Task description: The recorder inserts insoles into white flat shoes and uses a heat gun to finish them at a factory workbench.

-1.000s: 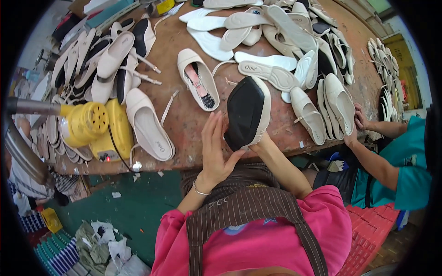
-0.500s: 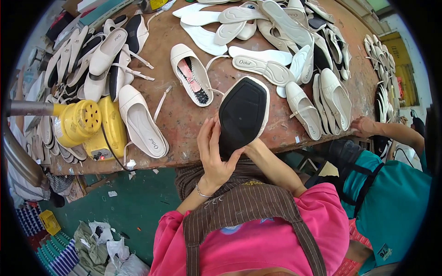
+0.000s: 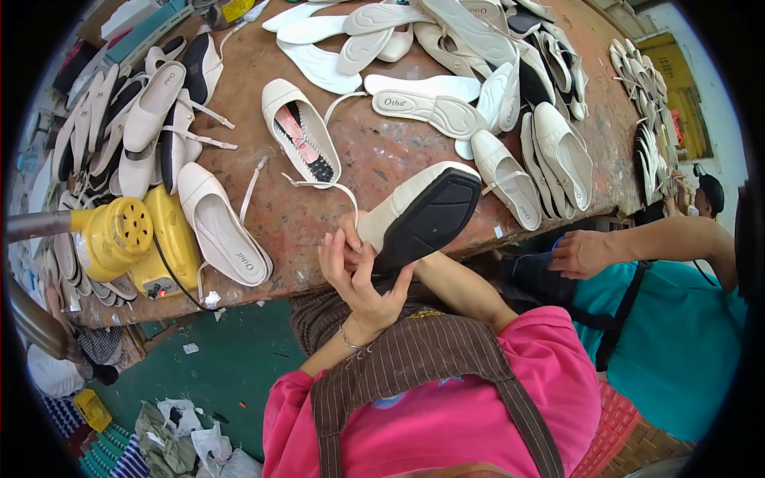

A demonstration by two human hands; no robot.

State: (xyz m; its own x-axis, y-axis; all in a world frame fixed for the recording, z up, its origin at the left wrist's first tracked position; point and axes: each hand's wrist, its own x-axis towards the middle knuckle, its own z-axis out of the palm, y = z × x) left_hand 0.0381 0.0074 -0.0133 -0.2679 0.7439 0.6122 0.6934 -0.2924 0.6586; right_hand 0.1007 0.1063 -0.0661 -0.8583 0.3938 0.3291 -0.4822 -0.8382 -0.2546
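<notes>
I hold a cream flat shoe with a black sole (image 3: 426,211) just over the near edge of the worn red-brown table (image 3: 382,163). The shoe lies on its side, toe pointing up and right, sole toward me. My left hand (image 3: 356,275) grips its heel end with the fingers curled around it. My right hand (image 3: 404,269) is mostly hidden under the shoe; only its wrist and forearm show. A thin cream strap (image 3: 339,188) loops from the heel toward the table.
A yellow hot-air blower (image 3: 119,235) stands at the left edge. Several cream shoes (image 3: 223,227), an open shoe (image 3: 301,139) and loose insoles (image 3: 430,111) cover the table. A co-worker in teal sits at my right, one hand (image 3: 582,253) by the table edge.
The shoe has dropped lower and turned from sole-up to lying on its side, closer to my body. The co-worker's hand has come nearer along the table edge.
</notes>
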